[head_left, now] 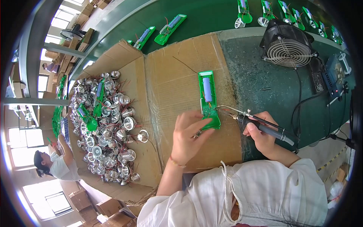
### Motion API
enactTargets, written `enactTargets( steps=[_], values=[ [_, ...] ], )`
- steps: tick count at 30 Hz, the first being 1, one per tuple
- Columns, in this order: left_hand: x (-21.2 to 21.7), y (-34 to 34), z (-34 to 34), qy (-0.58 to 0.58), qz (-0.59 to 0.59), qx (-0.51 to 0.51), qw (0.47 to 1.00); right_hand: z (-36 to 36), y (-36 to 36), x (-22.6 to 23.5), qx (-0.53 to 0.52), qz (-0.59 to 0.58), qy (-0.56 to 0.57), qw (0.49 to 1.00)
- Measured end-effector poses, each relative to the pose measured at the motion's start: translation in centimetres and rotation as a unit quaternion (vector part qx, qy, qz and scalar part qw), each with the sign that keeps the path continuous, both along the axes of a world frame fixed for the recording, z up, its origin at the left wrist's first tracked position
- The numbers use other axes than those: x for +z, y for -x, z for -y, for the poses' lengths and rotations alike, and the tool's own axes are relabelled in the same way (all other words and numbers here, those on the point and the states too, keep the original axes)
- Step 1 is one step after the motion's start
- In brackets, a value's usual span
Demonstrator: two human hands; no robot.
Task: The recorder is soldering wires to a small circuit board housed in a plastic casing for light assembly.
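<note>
Soldering on a green torch half-shell, both hands busy.

Left hand [188,137] pinning lower end of green shell [209,99] flat on cardboard sheet [174,83] covering bench [257,83], fingers spread over it, small silver part between fingertips. Right hand [261,137] clamped round dark handle of soldering iron [261,126], tip touching circuit board at shell's lower end. Blue battery cell [207,89] seated in shell. Heap of silver reflectors [104,128] with red wires in open carton to left. Small black fan [289,41] at upper right. More green shells [170,28] lined along far belt.
</note>
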State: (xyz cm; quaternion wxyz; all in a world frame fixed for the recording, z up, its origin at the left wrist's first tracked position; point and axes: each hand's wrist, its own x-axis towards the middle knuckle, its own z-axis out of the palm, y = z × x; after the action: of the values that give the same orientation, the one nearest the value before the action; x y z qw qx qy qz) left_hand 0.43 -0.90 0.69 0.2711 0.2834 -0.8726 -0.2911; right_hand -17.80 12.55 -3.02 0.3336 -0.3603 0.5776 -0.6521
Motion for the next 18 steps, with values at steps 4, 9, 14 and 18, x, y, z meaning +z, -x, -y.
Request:
enactTargets(
  steps=[4, 9, 14, 18],
  values=[
    [-1.4, 1.1, -0.6, 0.017, -0.010, 0.028, 0.999, -0.1, -0.2, -0.1, -0.002, 0.003, 0.011, 1.000],
    [-2.1, 1.1, -0.7, -0.146, -0.036, 0.168, 0.974, 0.2, -0.5, 0.0, 0.014, -0.029, 0.014, 0.999],
    [-3.4, 1.3, -0.6, -0.159, -0.048, 0.208, 0.964, 0.9, -0.9, 0.0, 0.024, -0.070, 0.022, 0.997],
    [-2.8, 1.8, -0.7, -0.083, -0.033, 0.194, 0.977, 1.0, -1.0, -0.2, 0.022, -0.041, 0.023, 0.999]
  ],
)
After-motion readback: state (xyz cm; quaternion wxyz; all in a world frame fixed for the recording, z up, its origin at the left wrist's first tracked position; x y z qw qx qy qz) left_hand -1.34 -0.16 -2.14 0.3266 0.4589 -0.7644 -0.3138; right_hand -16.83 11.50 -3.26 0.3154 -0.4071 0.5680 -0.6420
